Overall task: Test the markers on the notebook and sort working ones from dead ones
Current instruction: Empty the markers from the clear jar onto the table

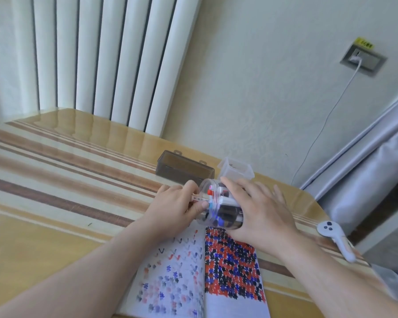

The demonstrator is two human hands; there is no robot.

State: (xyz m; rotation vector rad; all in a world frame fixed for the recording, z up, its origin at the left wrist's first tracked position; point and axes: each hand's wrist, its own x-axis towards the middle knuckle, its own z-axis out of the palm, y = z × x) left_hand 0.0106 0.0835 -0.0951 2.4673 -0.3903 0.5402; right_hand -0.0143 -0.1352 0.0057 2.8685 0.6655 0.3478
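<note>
Clear round jar (218, 203) tipped on its side above the far edge of the open notebook (202, 271), mouth toward nine o'clock, packed with markers (225, 213); red, white and blue caps visible at the mouth. Right hand (260, 214) clamped over the jar from the three o'clock side, thumb along the top, fingers spread apart beyond it and wrapping the far wall. Left hand (177, 203) at the jar mouth, thumb and fingers curled and pinched on a single marker (199, 199) partly drawn out toward nine o'clock; colour of that marker not determinable, view blurred.

Notebook lying open at six o'clock on the striped table (67, 180): left page scattered with red, blue and black test marks, right page densely filled with the same colours in its upper part.

Dark translucent box (185, 169) at twelve o'clock from the jar, just beyond the left hand. Clear lidless container (236, 171) at one o'clock, just beside the dark box; contents unclear. White handheld controller (333, 237) at three o'clock near the table edge, well apart from the notebook. Radiator (106, 60) at eleven o'clock against the wall. Wall socket (363, 59) with a white cable plugged in at two o'clock. Grey curtain (365, 175) at three o'clock.
</note>
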